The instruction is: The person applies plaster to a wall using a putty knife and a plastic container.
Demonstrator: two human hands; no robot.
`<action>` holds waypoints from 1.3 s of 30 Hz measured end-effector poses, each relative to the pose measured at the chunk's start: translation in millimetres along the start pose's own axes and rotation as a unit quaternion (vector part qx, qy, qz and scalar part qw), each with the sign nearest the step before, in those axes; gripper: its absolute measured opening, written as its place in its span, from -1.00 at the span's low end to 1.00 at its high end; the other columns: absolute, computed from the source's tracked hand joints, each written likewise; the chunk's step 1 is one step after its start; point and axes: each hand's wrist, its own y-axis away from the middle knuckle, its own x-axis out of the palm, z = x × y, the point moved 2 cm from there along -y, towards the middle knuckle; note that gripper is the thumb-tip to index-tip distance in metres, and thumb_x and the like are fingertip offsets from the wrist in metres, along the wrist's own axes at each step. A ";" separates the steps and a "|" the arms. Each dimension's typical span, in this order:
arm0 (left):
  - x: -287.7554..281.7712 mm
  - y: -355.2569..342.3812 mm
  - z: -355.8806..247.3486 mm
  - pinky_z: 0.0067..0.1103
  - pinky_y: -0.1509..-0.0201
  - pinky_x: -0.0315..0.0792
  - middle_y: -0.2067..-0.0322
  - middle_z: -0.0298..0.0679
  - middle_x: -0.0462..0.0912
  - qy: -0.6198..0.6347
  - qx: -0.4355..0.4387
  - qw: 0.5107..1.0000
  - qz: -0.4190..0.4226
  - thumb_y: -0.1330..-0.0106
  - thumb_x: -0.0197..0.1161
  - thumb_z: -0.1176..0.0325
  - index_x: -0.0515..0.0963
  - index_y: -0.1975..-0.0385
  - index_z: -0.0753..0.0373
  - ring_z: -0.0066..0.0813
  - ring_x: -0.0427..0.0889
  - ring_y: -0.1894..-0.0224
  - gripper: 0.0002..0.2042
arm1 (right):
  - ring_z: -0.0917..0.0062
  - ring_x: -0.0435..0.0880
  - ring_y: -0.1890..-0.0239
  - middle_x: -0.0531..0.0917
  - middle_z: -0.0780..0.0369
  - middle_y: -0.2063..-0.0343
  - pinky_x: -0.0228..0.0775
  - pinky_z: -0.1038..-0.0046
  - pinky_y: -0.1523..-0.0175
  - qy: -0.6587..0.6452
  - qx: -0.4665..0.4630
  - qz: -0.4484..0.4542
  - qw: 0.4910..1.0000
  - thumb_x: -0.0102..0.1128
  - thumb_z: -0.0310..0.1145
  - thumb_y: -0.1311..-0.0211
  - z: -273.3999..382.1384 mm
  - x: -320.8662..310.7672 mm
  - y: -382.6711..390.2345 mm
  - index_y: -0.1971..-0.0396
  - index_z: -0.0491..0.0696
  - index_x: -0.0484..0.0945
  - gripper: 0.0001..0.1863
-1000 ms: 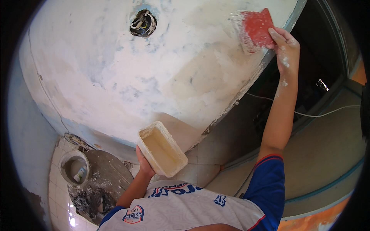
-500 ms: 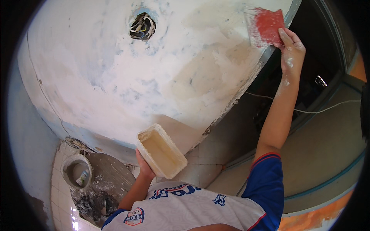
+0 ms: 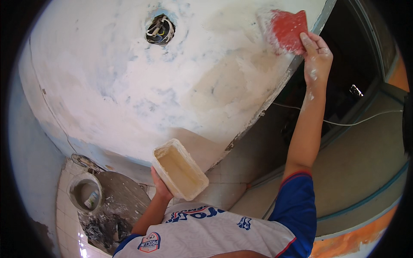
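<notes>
A flat red plastic putty spreader [image 3: 289, 32], smeared white along its left side, is pinched in my right hand [image 3: 317, 53] and lies against the upper right of the whitish wall [image 3: 150, 86]. White smears mark that hand and wrist. My left hand [image 3: 161, 185] grips a cream rectangular tub [image 3: 180, 170] from its lower left side, in front of my chest. The tub is tilted so its inside shows, with pale residue caked on its rim. Damp-looking beige patches [image 3: 219, 86] spread over the wall below the spreader.
A round wall hole [image 3: 160, 30] with loose wires is at upper left. The wall ends at a rough edge [image 3: 258, 118] beside a dark doorway [image 3: 340, 81], crossed by a white cable [image 3: 352, 124]. Lower left, a bucket [image 3: 86, 193] and black plastic [image 3: 105, 230] sit on a round surface [image 3: 122, 193].
My right hand has moved slightly left with the putty spreader, away from the wall's right edge. My left hand and the tub have hardly moved.
</notes>
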 end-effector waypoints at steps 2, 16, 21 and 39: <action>2.7 0.0 -1.3 -0.20 -0.43 0.30 -0.38 -0.18 0.34 0.004 0.000 1.000 0.001 -0.41 -0.46 -0.45 0.18 -0.47 0.04 -0.11 0.37 -0.37 -0.16 | 0.68 0.68 0.38 0.75 0.18 0.29 0.53 0.63 0.34 0.048 -0.008 0.026 0.998 0.36 -0.53 -0.28 5.2 19.4 19.9 0.14 -0.30 0.62 -0.78; 16.1 2.3 -1.3 -0.14 -0.42 0.29 -0.37 -0.16 0.35 0.008 0.006 1.000 0.002 -0.42 -0.46 -0.42 0.19 -0.47 0.06 -0.09 0.38 -0.37 -0.17 | 0.65 0.70 0.38 0.75 0.18 0.28 0.55 0.65 0.36 0.077 0.017 0.010 0.997 0.35 -0.52 -0.28 -5.1 7.1 4.1 0.13 -0.33 0.61 -0.76; 10.7 1.4 1.1 -0.12 -0.43 0.28 -0.38 -0.15 0.34 0.016 0.002 1.000 0.003 -0.41 -0.47 -0.42 0.18 -0.48 0.06 -0.08 0.37 -0.38 -0.17 | 0.66 0.70 0.37 0.75 0.17 0.29 0.54 0.66 0.31 0.017 -0.025 -0.053 0.998 0.36 -0.51 -0.28 1.8 -2.7 12.4 0.14 -0.33 0.60 -0.76; 6.8 4.4 -3.6 -0.13 -0.42 0.30 -0.38 -0.16 0.34 0.009 0.014 1.000 -0.004 -0.42 -0.46 -0.42 0.19 -0.47 0.05 -0.07 0.38 -0.37 -0.18 | 0.65 0.68 0.41 0.73 0.23 0.31 0.53 0.62 0.31 -0.029 0.108 -0.001 0.994 0.32 -0.45 -0.33 -23.2 -0.5 18.5 0.14 -0.24 0.62 -0.80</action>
